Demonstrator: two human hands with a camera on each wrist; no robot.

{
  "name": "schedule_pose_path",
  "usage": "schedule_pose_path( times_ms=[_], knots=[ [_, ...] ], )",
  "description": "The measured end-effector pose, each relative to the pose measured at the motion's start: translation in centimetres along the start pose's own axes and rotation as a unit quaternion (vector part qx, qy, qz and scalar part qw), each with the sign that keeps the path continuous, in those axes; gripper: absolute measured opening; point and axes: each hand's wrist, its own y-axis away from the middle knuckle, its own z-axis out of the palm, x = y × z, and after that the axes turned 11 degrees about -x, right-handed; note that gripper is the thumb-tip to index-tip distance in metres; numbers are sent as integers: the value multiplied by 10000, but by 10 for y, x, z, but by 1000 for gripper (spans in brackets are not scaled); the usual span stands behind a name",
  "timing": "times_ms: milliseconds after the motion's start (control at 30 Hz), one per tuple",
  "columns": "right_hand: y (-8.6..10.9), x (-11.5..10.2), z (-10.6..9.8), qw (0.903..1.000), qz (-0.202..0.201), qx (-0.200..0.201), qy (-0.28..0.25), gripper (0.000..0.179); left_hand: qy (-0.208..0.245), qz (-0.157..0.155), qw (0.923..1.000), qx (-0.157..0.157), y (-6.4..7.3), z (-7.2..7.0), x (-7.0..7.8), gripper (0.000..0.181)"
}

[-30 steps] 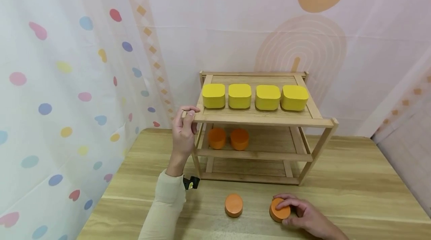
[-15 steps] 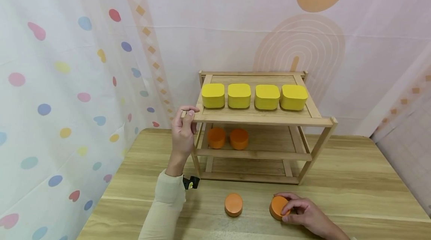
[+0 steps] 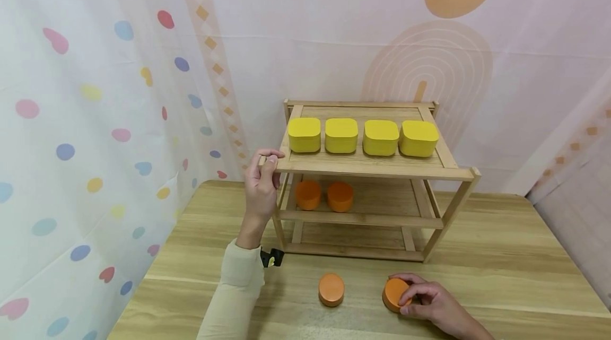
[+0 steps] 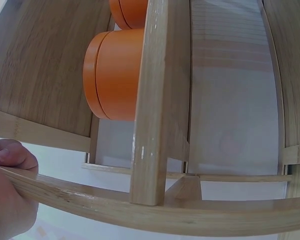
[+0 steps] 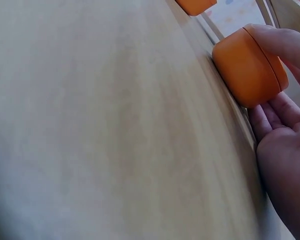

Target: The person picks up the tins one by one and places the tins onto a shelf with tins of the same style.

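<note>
My left hand [image 3: 260, 194] grips the front left corner of a three-tier wooden rack [image 3: 372, 171], thumb in front and fingers curled over the top. In the left wrist view that hand wraps the rack's wooden side post [image 4: 90, 200]. On the table in front of the rack, my right hand [image 3: 431, 302] holds a round orange tin [image 3: 395, 293] by its side, fingers and thumb around it. The right wrist view shows its lid seam and the tin [image 5: 245, 70] standing on the tabletop. A second orange tin [image 3: 331, 289] stands to its left, apart from both hands.
Several yellow rounded-square boxes [image 3: 381, 138] stand in a row on the top shelf. Two more orange tins [image 3: 340, 197] sit at the left of the middle shelf. A patterned curtain [image 3: 305, 53] hangs behind the wooden table [image 3: 191, 276].
My right fingers have shifted from the top of the orange tin to its near side edge. The left hand, rack and other tins have stayed in place.
</note>
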Motion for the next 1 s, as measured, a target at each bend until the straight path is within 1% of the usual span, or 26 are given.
schedule_pose_path(
  times_ms=[167, 267, 367, 400, 467, 533, 633, 700, 800, 900, 1000],
  knots=[
    [1, -2, 0, 9996, 104, 158, 221, 21, -72, -11, 10000, 7, -1, 0, 0, 30],
    [0, -3, 0, 9984, 117, 288, 472, 21, -102, 7, 9999, 16, -2, 0, 0, 31],
    [-2, -4, 1, 9976, 95, 334, 599, 23, -88, 13, 10000, 17, -2, 0, 0, 31],
    [-2, -4, 2, 9974, 97, 349, 627, 23, -91, 6, 10000, 13, -2, 0, 0, 31],
    [-3, -5, 4, 9970, 242, 423, 608, 22, -76, -32, 10000, 7, -1, 0, 0, 30],
    [-4, -6, 5, 9965, 192, 422, 697, 23, -44, -73, 10000, -2, 1, 0, 0, 30],
    [-7, -8, 6, 9962, 239, 437, 712, 22, -4, -116, 9999, -26, 1, 0, 0, 29],
    [-8, -10, 5, 9966, 158, 380, 720, 22, 16, -111, 9999, -30, 2, 1, 0, 29],
    [-12, -14, 6, 9965, 243, 411, 680, 22, 14, -83, 10000, -26, 2, 0, 0, 29],
    [-17, -20, 7, 9951, 144, 445, 876, 24, -3, -59, 10000, -13, 2, 0, 0, 29],
    [-23, -25, 5, 9911, -97, 518, 1222, 27, -46, -45, 10000, -15, 0, -1, 1, 29]
  ],
)
